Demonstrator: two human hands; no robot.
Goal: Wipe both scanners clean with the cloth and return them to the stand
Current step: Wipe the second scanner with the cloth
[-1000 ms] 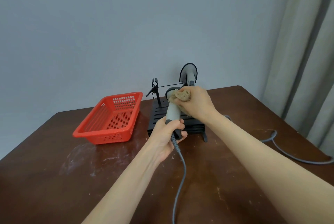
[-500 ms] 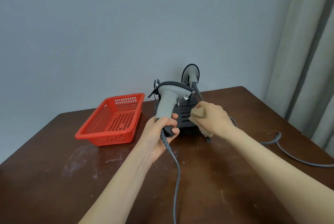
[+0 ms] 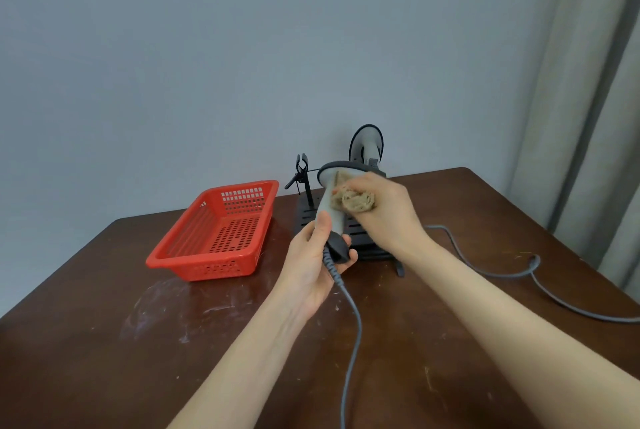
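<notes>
Red basket (image 3: 214, 267) beside stand (image 3: 304, 217); stand holds one grey scanner (image 3: 369, 141). Left hand (image 3: 311, 266) grips second scanner (image 3: 329, 203); right hand (image 3: 388, 210) clutches cloth (image 3: 356, 202) against it.

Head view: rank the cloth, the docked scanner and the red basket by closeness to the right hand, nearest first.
1. cloth: gripped in the right hand.
2. docked scanner: just behind.
3. red basket: far left.
</notes>
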